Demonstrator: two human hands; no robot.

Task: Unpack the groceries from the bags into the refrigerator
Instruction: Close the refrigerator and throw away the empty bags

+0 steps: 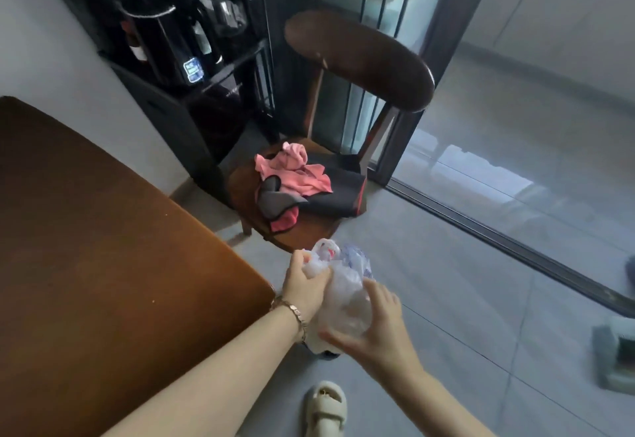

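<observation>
The brown wooden surface [103, 230] fills the left side, its top bare where it shows. Beside its far corner a wooden chair [360, 58] stands on the grey tiled floor [464, 299], its seat carrying a pink cloth [295, 172] on top of dark folded clothes [336, 196]. A black shelf [237, 58] by the wall holds a black kettle [165, 41] and a glass jug [226, 0]. A cream sandal [324, 409] rests on the floor.

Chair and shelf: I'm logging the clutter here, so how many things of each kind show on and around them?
Kettles on shelf: 2, black, glass
Cloth piles on chair: 1
Plastic bags, bunched in left hand and right hand: 1
Sandals on floor: 1
Total: 5
</observation>
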